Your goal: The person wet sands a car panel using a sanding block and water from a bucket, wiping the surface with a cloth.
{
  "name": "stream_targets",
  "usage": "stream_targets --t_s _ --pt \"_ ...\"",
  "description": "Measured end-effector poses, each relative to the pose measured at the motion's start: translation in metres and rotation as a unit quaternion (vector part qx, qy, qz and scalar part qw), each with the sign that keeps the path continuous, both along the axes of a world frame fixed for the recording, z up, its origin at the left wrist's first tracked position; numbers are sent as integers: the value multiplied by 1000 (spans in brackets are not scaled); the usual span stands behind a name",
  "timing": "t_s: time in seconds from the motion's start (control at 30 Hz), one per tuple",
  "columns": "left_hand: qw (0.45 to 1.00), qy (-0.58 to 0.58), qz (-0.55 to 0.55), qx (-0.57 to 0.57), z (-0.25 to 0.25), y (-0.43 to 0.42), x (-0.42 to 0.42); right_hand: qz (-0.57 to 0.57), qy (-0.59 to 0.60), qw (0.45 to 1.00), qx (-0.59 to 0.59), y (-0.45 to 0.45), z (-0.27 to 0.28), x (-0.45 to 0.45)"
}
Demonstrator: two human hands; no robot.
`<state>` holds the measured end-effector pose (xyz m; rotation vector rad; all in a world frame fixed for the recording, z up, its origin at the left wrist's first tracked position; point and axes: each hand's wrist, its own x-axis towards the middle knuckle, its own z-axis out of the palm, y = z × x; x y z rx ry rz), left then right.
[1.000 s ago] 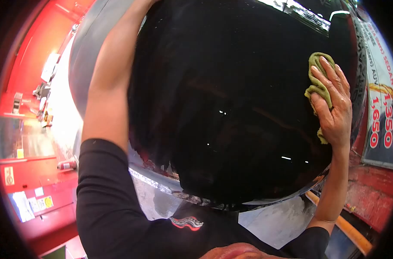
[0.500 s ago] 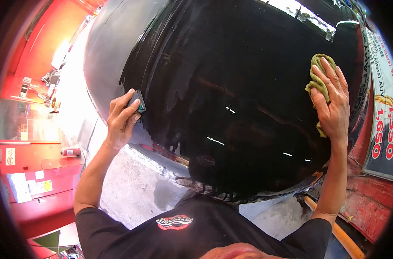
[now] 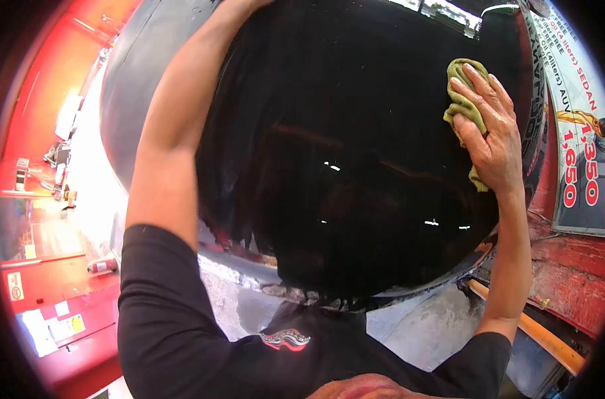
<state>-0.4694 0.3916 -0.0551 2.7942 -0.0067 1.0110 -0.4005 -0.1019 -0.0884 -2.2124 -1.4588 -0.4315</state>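
A glossy black car panel, wet-looking with dark reflections, fills the middle of the head view. On its right side my right hand presses a folded olive-green cloth, its fingers laid over the fabric and a loose end hanging below the palm. My left arm stretches far up across the panel's left side. Only a sliver of my left hand shows at the top edge; its fingers, and anything in them, are out of frame.
Right of the car stands a printed price sign above a red ledge. An orange-yellow pole slants at lower right. Concrete floor lies below the panel. Red cabinets and a small red cylinder are at left.
My left hand, earlier holding a small dark block at the panel's left, has moved up and mostly out of view. The camera view has shifted; my right hand stays on the cloth.
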Motion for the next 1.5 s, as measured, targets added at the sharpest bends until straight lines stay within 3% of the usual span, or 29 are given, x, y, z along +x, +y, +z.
stream_targets --t_s 0.03,0.1,0.13,0.2,0.23,0.3,0.4,0.43,0.57,0.67,0.83,0.9,1.0,1.07,1.17,1.3,1.33,1.4,1.5 --pt "1000 9 -27 8 3 -38 -42 2 2 1000 1 -1 -3 0" --pt "996 66 36 44 -23 -87 -144 2 -8 1000 3 -2 -6 3" --pt "999 17 4 39 -31 -128 -194 3 -18 1000 4 -1 -7 4" --pt "997 35 29 -68 -55 -189 -289 3 -29 1000 10 -1 -10 3" --pt "999 38 9 -12 -53 -213 -324 -1 -31 999 13 1 -11 3" --pt "995 73 60 -18 -70 -238 -374 -14 -32 999 13 2 -13 2" --pt "997 68 16 -26 -51 -219 -327 -9 -35 999 12 2 -11 1" --pt "997 66 -4 -42 -42 -201 -286 -6 -27 1000 14 1 -10 1" --pt "992 25 -101 74 -21 -113 -93 -1 -15 1000 20 -1 -7 0" --pt "997 -3 -75 31 -4 -121 -17 -7 -22 1000 16 0 -11 4" --pt "998 31 -56 13 -1 -156 -66 -3 -49 998 27 -1 -21 8" --pt "997 40 -52 39 -27 -183 -141 -8 -61 998 34 0 -23 8" --pt "995 73 -71 -8 -40 -257 -249 -24 -51 998 28 2 -24 3" --pt "994 88 -56 -21 -57 -281 -280 -27 -43 998 32 2 -25 2" --pt "993 67 -100 -15 -47 -249 -230 -23 -42 998 31 3 -25 3" --pt "988 -44 -111 99 -24 -185 -41 -14 -34 999 34 3 -23 5" --pt "988 -15 -144 47 -4 -195 -12 -10 -29 999 38 2 -24 6" --pt "995 -21 -97 27 -16 -168 36 -11 -40 998 44 2 -27 9" --pt "998 -49 -37 -6 -24 -181 32 -10 -77 995 59 2 -24 4"
